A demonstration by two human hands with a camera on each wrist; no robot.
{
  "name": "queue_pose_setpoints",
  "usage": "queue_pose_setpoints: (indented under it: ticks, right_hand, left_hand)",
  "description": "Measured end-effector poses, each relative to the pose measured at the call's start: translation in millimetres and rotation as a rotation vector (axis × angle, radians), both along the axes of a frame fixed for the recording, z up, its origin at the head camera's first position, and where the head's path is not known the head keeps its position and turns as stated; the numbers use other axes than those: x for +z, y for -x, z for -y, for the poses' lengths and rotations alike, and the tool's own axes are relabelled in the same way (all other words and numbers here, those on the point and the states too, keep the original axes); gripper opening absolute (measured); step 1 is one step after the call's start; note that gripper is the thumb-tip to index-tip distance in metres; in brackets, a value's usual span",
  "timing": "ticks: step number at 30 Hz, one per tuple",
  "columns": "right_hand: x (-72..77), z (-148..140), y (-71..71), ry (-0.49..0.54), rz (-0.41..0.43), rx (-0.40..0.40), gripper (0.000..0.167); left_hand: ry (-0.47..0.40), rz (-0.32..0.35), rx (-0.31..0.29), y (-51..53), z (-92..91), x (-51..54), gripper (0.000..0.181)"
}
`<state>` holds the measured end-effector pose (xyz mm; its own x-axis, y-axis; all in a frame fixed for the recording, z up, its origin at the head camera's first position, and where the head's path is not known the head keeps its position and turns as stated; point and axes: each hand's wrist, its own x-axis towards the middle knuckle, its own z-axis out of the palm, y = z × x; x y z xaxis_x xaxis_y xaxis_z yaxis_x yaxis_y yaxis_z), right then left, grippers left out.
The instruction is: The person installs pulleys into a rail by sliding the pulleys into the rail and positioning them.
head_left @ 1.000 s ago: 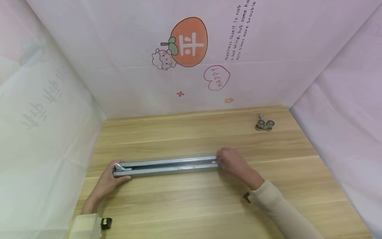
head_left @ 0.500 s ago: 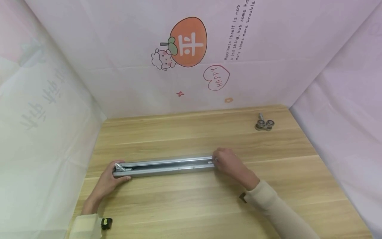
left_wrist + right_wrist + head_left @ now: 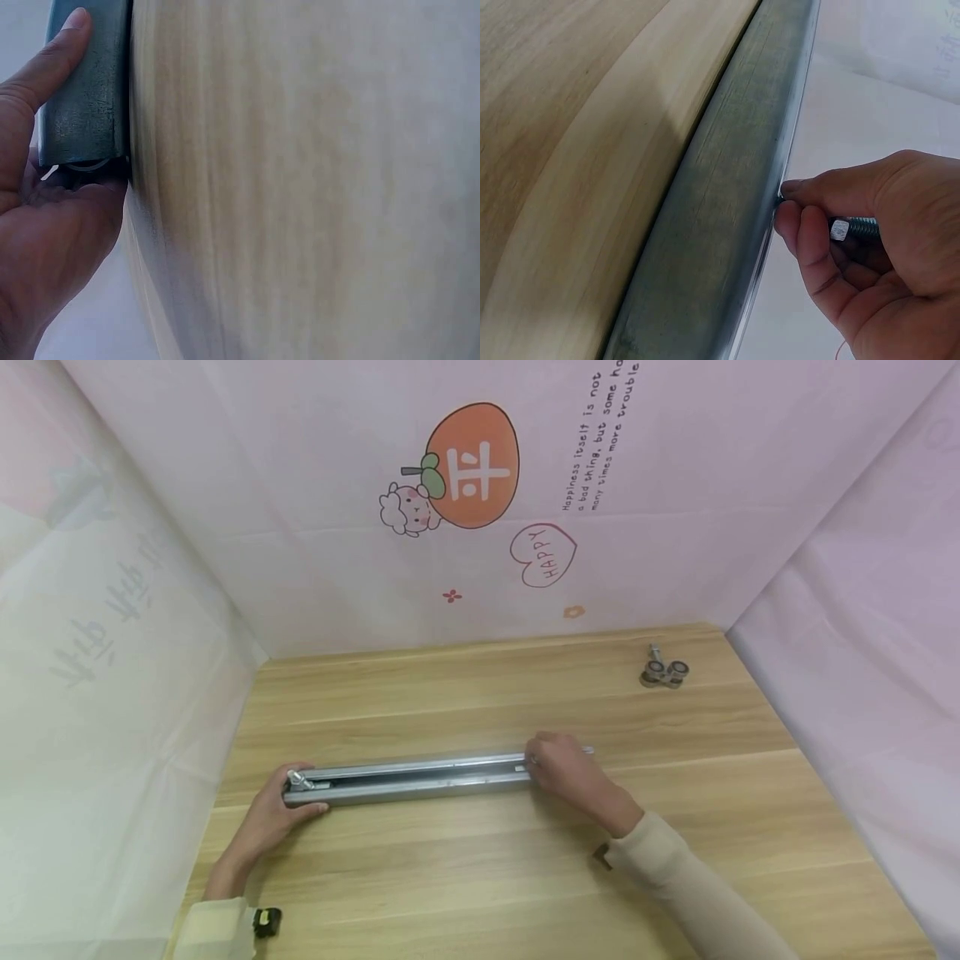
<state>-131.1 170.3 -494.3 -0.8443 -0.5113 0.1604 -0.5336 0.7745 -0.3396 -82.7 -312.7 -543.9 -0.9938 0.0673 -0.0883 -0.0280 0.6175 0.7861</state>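
Note:
A long metal channel rail point(image 3: 420, 791) lies across the table with its slot facing up. Around its left end my left hand point(image 3: 266, 818) holds on, the thumb along the near side wall, as the left wrist view also shows on the rail point(image 3: 86, 105). A bolt point(image 3: 300, 779) sticks up from the slot beside that hand. Toward the other end, my right hand point(image 3: 566, 772) pinches a second threaded bolt point(image 3: 841, 229) with a nut, at the slot of the rail point(image 3: 705, 210). Whatever the second bolt joins inside the rail is hidden.
A loose roller trolley point(image 3: 663, 673) with several wheels and a bolt lies at the table's back right. Printed cloth walls point(image 3: 337, 568) border the wooden table point(image 3: 450, 877) at the back and both sides.
My right hand has slid left along the rail with the bolt, and the rail's right end now shows beyond it. The left hand and the rail stay put.

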Motion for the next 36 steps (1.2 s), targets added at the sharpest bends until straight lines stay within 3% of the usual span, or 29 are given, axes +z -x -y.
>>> queue_pose_setpoints:
  ticks: [9,36]
  right_hand:
    - [0.7,9,1.1,0.019,0.006,0.029,0.022]
    - [0.2,44,2.5,0.022,-0.005,0.115,0.018]
  left_hand:
    - [-0.015,-0.004,-0.007,-0.5,-0.3,1.0,0.074]
    - [-0.008,-0.004,0.001,0.5,-0.1,-0.2,0.075]
